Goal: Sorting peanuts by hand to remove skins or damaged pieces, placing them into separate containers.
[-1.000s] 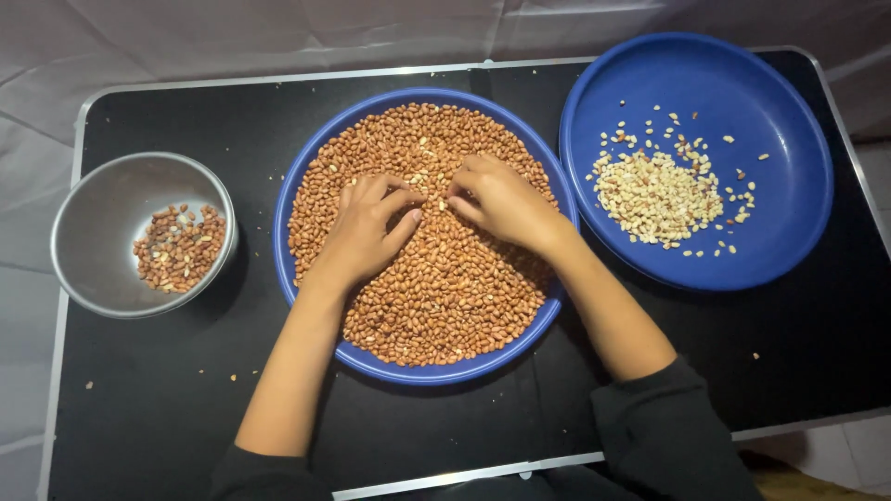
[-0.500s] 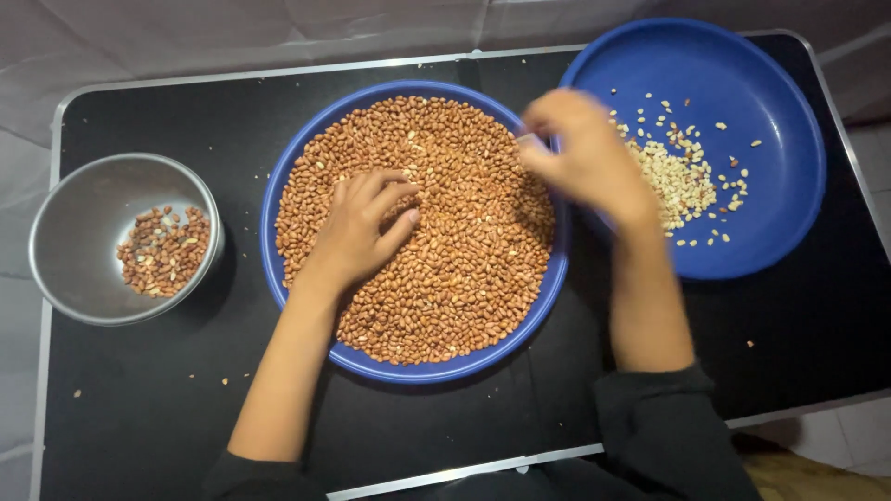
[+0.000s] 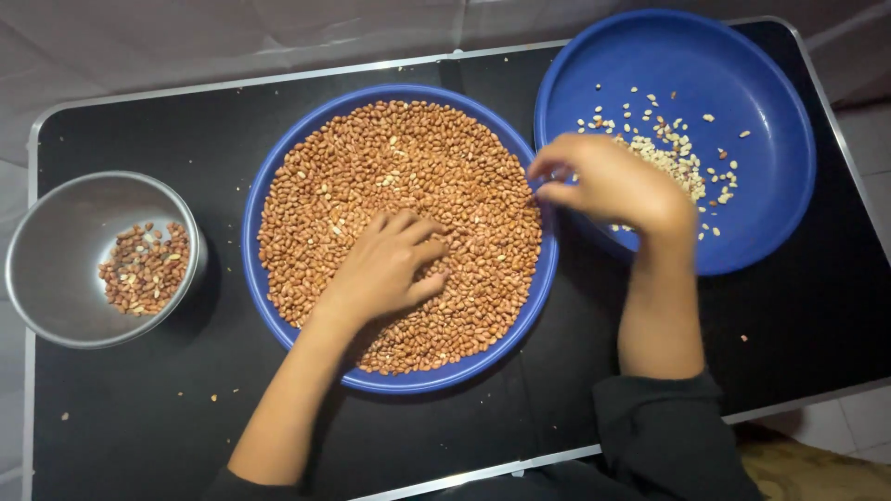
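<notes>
Left hand (image 3: 385,269) rests loosely open, palm down, on red-skinned peanuts (image 3: 399,223) in the centre blue basin (image 3: 264,186). Right hand (image 3: 608,181) hovers pinched over pale skinless peanuts (image 3: 664,160) in the right blue basin (image 3: 770,102); contents not discernible.

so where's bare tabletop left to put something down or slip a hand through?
Free: the black table strip behind the steel bowl, the near-left patch in front of that bowl, and the near-right corner beside the right forearm. Crowded: the peanut dish and pale-kernel dish nearly touch, with the right hand over that gap; left hand rests on the peanuts.
</notes>
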